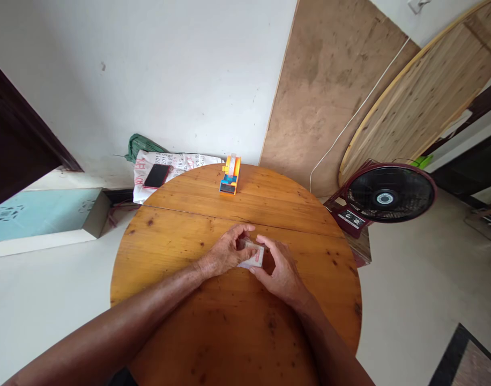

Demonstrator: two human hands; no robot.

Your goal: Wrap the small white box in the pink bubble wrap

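Over the round wooden table (pixel 169 236), a small pale box with red print (pixel 259 260) is held near the middle of the tabletop; whether its underside is rested on the wood cannot be told. By the left hand (pixel 229 252) the box is gripped, the thumb being laid across its upper face and the index finger extended beyond the far edge. By the right hand (pixel 281 271) the opposite end is framed, thumb and index finger being parted in a wide curve; whether the edges are touched by these fingertips cannot be made out. Beyond the hands, an orange-and-blue tape dispenser (pixel 230 179) is seen near the table's far edge, well apart from the box. Slippage is judged the chief hazard: should the left thumb be eased before a firm hold is secured on the right, the box may be dropped or tilted. Should the thumb be pressed too hard, the thin-looking walls may be dented; should the far end be pushed unevenly, the box may be twisted out of the grip.
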